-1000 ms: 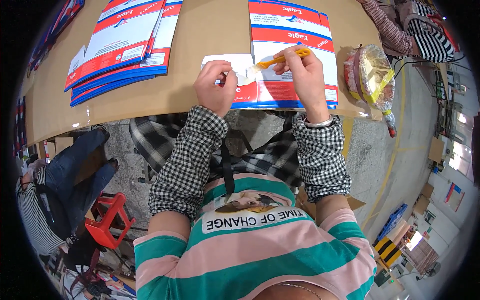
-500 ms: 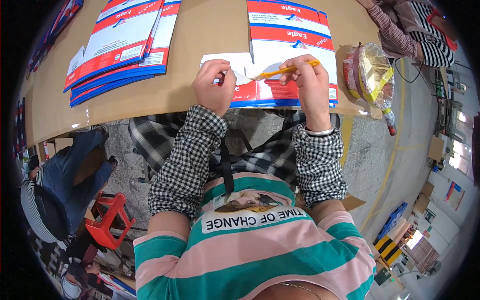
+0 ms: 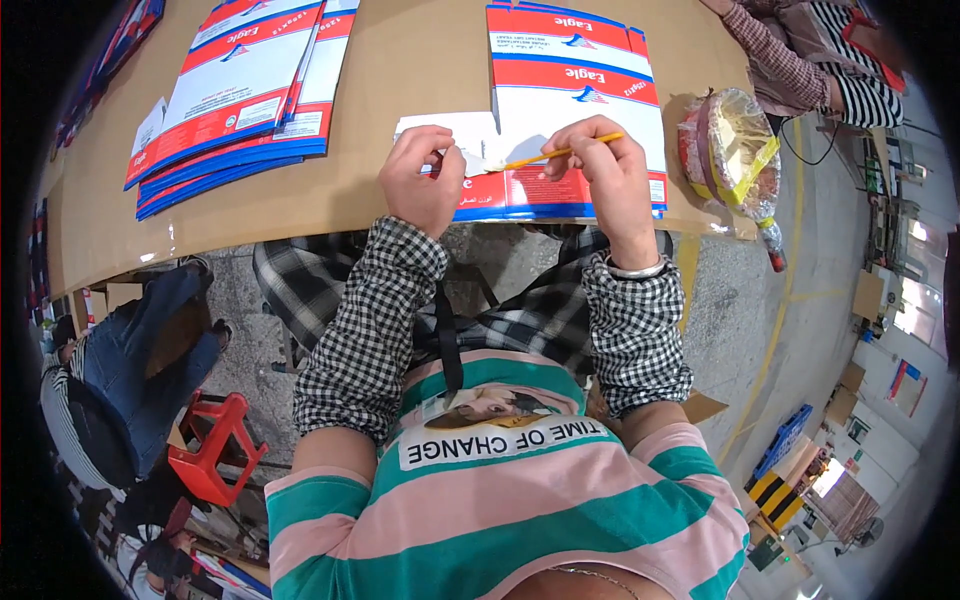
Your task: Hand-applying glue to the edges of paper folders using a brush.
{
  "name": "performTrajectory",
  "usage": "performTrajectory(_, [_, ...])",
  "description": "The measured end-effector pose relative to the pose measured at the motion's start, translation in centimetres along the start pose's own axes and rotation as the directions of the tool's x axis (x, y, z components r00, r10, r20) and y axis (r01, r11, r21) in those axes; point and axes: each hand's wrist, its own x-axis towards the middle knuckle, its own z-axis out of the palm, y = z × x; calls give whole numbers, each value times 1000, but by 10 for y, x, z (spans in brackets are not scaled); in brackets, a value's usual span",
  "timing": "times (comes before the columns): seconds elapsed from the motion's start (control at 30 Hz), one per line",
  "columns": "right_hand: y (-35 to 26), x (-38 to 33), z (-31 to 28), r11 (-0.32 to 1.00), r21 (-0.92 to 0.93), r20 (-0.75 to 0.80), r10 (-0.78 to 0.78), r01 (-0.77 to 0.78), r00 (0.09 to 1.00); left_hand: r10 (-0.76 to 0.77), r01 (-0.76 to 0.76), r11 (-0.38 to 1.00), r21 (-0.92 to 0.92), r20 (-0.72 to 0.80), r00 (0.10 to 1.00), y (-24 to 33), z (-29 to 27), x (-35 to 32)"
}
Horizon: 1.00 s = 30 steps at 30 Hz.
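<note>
My right hand (image 3: 610,175) grips a slim brush with a yellow-orange handle (image 3: 545,157). Its pale bristles meet a thin white piece (image 3: 477,160) that my left hand (image 3: 424,175) pinches at one edge; whether this is a carton flap or a loose slip I cannot tell. Both hands are above the near end of a flat, unfolded carton (image 3: 570,110) in red, white and blue. White board (image 3: 465,124) shows just beyond my left fingers.
A stack of flat cartons (image 3: 235,110) lies to the left on the brown-covered table (image 3: 400,55). At the right edge stands a plastic-wrapped round container (image 3: 735,150) with yellow tape. People work nearby; a red stool (image 3: 215,450) stands lower left.
The brush has shifted slightly left and down, its tip now lower on the white piece, with my right hand following. My left hand keeps its pinch, barely moved.
</note>
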Motion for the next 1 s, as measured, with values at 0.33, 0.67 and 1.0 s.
performTrajectory(0.33, [14,-3,-1,995,92,-64,43,-37,997,160,-167,975,146,63,985,-17,-2,-3])
performTrajectory(0.67, [-7,-25,-23,981,184,-104,-41,60,994,-28,29,999,-22,60,998,1,-2,-4])
performTrajectory(1.0, [31,-59,-43,791,610,-187,100,36,977,-10,11,1000,-11,139,990,-11,0,5])
